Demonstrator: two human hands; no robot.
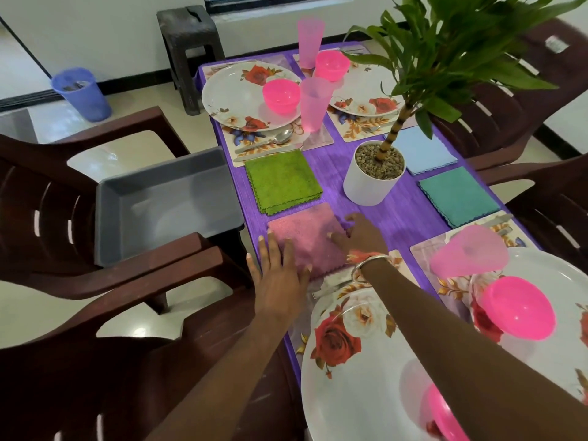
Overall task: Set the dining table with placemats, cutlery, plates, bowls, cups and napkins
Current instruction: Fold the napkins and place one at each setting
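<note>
Right forearm (461, 329) hides most of the nearest pink bowl (440, 418).

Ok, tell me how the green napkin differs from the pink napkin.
The green napkin is bright green; the pink napkin is dusty pink. The green napkin lies untouched; the pink napkin has the left hand and right hand on it. Both are folded squares with scalloped edges.

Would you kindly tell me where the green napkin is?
In the head view, the green napkin lies on the table, left side, just beyond the pink napkin and left of the white plant pot.
</note>
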